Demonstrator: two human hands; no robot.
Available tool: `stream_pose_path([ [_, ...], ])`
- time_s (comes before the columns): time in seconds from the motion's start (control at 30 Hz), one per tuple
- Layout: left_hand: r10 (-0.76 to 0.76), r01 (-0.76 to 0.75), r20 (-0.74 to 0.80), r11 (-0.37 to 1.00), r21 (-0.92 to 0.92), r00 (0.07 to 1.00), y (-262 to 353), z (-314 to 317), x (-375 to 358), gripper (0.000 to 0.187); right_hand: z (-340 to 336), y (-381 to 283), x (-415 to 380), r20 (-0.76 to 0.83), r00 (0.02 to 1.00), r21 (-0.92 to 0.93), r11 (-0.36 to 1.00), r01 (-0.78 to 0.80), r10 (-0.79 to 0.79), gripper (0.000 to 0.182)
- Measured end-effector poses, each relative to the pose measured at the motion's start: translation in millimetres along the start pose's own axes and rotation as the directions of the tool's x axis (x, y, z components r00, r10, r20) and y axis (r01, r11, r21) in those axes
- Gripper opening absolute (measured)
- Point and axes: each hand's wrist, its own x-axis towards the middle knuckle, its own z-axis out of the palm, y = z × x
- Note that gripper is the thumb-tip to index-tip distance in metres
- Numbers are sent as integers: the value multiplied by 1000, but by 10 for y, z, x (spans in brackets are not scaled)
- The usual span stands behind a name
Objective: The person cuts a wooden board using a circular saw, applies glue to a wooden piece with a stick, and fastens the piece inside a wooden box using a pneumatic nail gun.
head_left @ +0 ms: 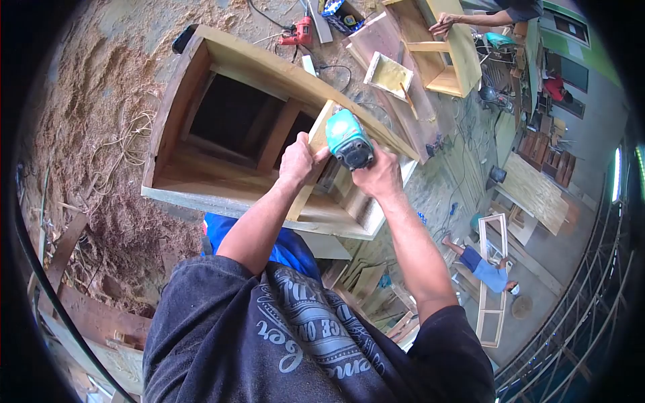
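A wooden cabinet frame with dark openings in its back lies in front of me. My left hand grips the wooden divider board that crosses the frame, thumb and fingers on either side of it. In my right hand is a teal nail gun with a black end cap, held by its handle. The nail gun is over the divider near the frame's far side, just right of my left hand. Its nose is hidden beneath its body, so contact with the wood cannot be seen.
Beyond the frame lie a red power drill and a square tray of yellowish material. A co-worker's hand rests at another wooden cabinet. At right, another person is by a long wooden frame. Wood shavings cover the left floor.
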Motion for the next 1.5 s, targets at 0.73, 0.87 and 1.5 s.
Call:
stream_pose_path([
  [0.73, -43, 44, 11, 999, -15, 999, 65, -27, -13, 63, 58, 126, -67, -49, 999, -12, 1000, 16, -17, 24],
  [0.87, -50, 50, 7, 999, 1, 999, 117, -65, -41, 63, 14, 87, -22, -36, 999, -8, 1000, -10, 10, 25],
  [1.5, 103, -100, -40, 993, 63, 994, -44, 7, -11, 66, 55, 257, -688, -95, 991, 28, 995, -94, 96, 50],
])
